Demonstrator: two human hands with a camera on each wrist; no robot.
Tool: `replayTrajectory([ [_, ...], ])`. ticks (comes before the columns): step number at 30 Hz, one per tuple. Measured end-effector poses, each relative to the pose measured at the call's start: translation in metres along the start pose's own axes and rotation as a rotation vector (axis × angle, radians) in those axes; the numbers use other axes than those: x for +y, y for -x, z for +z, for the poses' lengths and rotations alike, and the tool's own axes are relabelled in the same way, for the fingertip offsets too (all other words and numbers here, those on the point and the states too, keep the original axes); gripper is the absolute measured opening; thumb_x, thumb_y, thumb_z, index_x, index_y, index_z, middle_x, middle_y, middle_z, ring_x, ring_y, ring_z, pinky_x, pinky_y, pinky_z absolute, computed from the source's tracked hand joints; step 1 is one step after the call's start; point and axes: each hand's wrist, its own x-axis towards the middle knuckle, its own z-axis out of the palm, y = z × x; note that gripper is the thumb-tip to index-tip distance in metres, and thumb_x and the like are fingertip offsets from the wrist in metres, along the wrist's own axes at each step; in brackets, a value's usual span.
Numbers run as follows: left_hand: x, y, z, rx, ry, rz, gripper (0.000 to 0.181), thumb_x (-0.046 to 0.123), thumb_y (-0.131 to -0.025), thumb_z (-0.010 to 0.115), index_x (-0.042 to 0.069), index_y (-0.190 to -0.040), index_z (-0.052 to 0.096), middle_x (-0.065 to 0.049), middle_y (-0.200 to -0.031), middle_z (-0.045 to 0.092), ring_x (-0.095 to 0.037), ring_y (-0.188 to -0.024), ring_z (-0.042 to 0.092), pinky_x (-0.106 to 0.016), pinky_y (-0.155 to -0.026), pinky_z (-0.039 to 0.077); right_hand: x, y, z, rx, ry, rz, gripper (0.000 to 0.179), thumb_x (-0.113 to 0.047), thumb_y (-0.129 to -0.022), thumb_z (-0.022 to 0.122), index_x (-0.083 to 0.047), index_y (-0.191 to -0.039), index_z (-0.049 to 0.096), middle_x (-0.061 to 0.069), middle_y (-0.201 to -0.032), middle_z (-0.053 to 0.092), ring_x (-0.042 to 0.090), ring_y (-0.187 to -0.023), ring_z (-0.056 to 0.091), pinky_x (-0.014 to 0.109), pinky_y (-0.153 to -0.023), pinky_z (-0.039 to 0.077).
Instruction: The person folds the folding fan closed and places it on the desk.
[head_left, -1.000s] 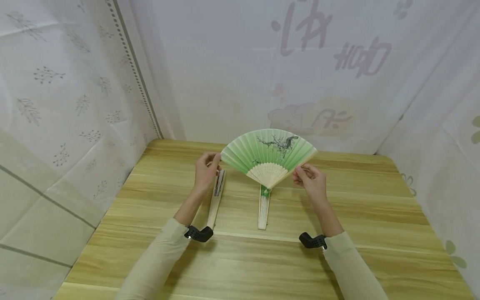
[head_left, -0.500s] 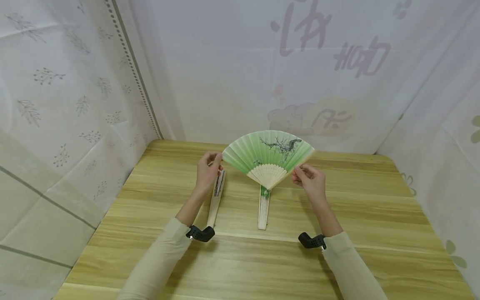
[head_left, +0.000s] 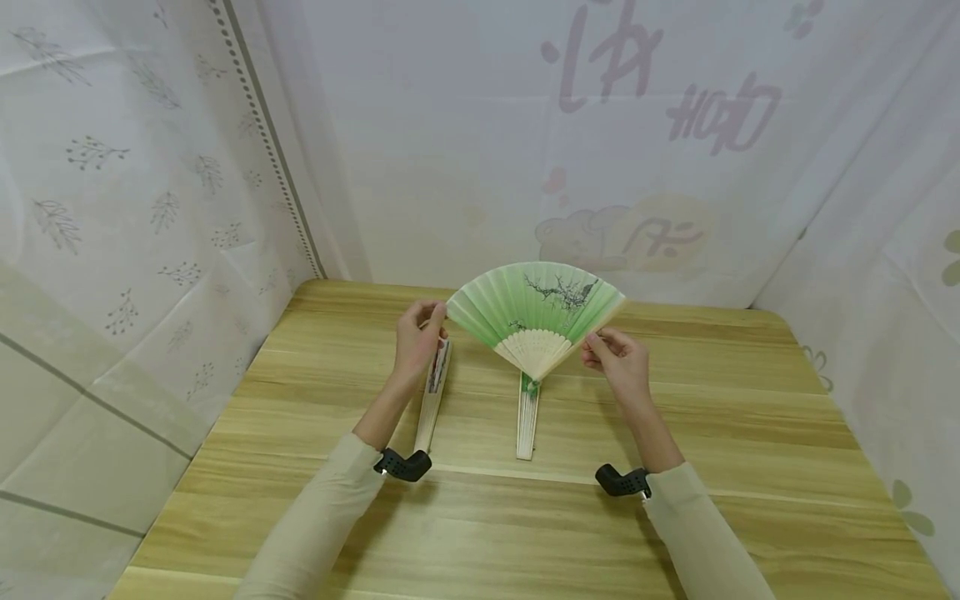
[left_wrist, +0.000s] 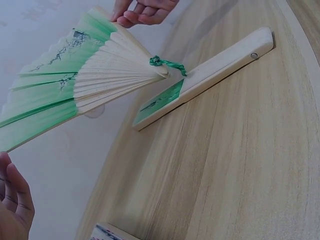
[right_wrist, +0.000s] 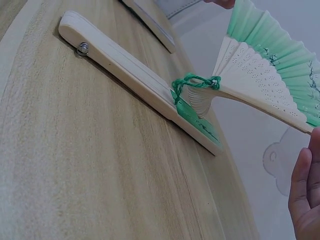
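Observation:
A spread folding fan [head_left: 525, 304], green with a dark branch print and pale pierced ribs, is held up between both hands. My left hand [head_left: 417, 343] pinches its left outer edge by thumb and fingertips. On the opposite side my right hand [head_left: 626, 365] pinches the right guard stick. From the fan's pivot hangs a green cord [right_wrist: 192, 80]. Just below lies a folded green fan [head_left: 527, 421], flat on the table, its upper end overlapped by the spread fan's pivot. Another folded fan [head_left: 432, 400], pale with a dark print, lies beside my left forearm, its top partly hidden by that hand.
The wooden table [head_left: 480, 533] has rounded far corners. Printed white cloth hangs behind it [head_left: 420, 150] and along both sides. A black wrist camera [head_left: 405, 465] sits on the left wrist and another black camera [head_left: 621, 480] on the right.
The spread fan has narrowed slightly and sunk a little. My left hand has shifted a bit to the right, my right hand a bit to the left. Both folded fans stay put.

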Motion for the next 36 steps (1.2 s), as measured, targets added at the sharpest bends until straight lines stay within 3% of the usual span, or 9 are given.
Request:
replayTrajectory([
  [6, 0.023, 0.008, 0.000, -0.033, 0.013, -0.022, 0.021, 0.009, -0.106, 0.056, -0.009, -0.116, 0.061, -0.009, -0.099, 0.061, -0.012, -0.065, 0.057, -0.021, -0.057, 0.049, 0.001, -0.001, 0.001, -0.007, 0.015, -0.002, 0.028, -0.008, -0.099, 0.069, 0.019, -0.105, 0.064, 0.037, -0.096, 0.064, 0.017, -0.072, 0.069, 0.030, -0.069, 0.060],
  [8, 0.033, 0.012, 0.000, -0.045, 0.018, -0.031, 0.021, 0.007, -0.106, 0.056, -0.010, -0.116, 0.060, -0.007, -0.097, 0.060, -0.010, -0.064, 0.056, -0.022, -0.058, 0.050, 0.000, -0.001, 0.001, -0.011, 0.016, -0.002, 0.030, -0.010, -0.099, 0.069, 0.019, -0.105, 0.064, 0.036, -0.095, 0.064, 0.018, -0.072, 0.069, 0.030, -0.070, 0.060],
  [11, 0.034, 0.012, 0.000, -0.049, 0.017, -0.035, 0.021, 0.007, -0.106, 0.055, -0.010, -0.117, 0.059, -0.007, -0.097, 0.060, -0.012, -0.066, 0.057, -0.022, -0.059, 0.051, 0.000, -0.001, 0.001, -0.022, 0.019, -0.007, 0.031, -0.011, -0.099, 0.070, 0.018, -0.105, 0.064, 0.029, -0.091, 0.067, 0.022, -0.073, 0.070, 0.031, -0.070, 0.060],
  [14, 0.033, 0.012, -0.002, -0.055, 0.017, -0.036, 0.022, 0.008, -0.106, 0.055, -0.010, -0.117, 0.059, -0.015, -0.101, 0.061, -0.017, -0.070, 0.058, -0.024, -0.060, 0.051, -0.001, -0.001, 0.001, -0.035, 0.019, -0.015, 0.030, -0.011, -0.098, 0.070, 0.018, -0.104, 0.064, 0.026, -0.089, 0.068, 0.025, -0.074, 0.071, 0.031, -0.070, 0.060],
  [19, 0.032, 0.012, -0.007, -0.068, 0.010, -0.033, 0.023, 0.008, -0.106, 0.056, -0.010, -0.120, 0.059, -0.032, -0.114, 0.058, -0.018, -0.071, 0.058, -0.025, -0.062, 0.052, -0.001, -0.002, 0.002, -0.062, 0.031, -0.036, 0.029, -0.013, -0.098, 0.070, 0.015, -0.103, 0.065, 0.037, -0.094, 0.063, 0.027, -0.075, 0.070, 0.034, -0.071, 0.060],
  [25, 0.015, 0.004, -0.011, -0.068, -0.003, -0.023, 0.025, 0.010, -0.106, 0.055, -0.010, -0.122, 0.060, -0.031, -0.115, 0.058, -0.018, -0.072, 0.059, -0.026, -0.061, 0.052, -0.004, -0.003, 0.005, -0.089, 0.066, -0.057, 0.029, -0.016, -0.099, 0.071, 0.012, -0.102, 0.067, 0.038, -0.095, 0.062, 0.037, -0.079, 0.069, 0.037, -0.072, 0.060],
  [29, 0.003, -0.001, -0.012, -0.062, -0.004, -0.010, 0.029, 0.015, -0.107, 0.056, -0.007, -0.124, 0.060, -0.029, -0.117, 0.059, -0.016, -0.073, 0.058, -0.024, -0.061, 0.052, -0.007, -0.003, 0.006, -0.097, 0.068, -0.050, 0.030, -0.016, -0.099, 0.070, 0.014, -0.104, 0.066, 0.035, -0.095, 0.064, 0.032, -0.077, 0.070, 0.036, -0.072, 0.060],
  [36, 0.002, -0.002, -0.010, -0.045, -0.012, 0.011, 0.029, 0.018, -0.106, 0.058, -0.007, -0.121, 0.061, -0.028, -0.114, 0.059, -0.012, -0.071, 0.058, -0.022, -0.059, 0.051, -0.010, -0.004, 0.009, -0.103, 0.066, -0.019, 0.031, -0.013, -0.100, 0.068, 0.016, -0.109, 0.064, 0.037, -0.099, 0.063, 0.023, -0.076, 0.069, 0.036, -0.073, 0.060],
])
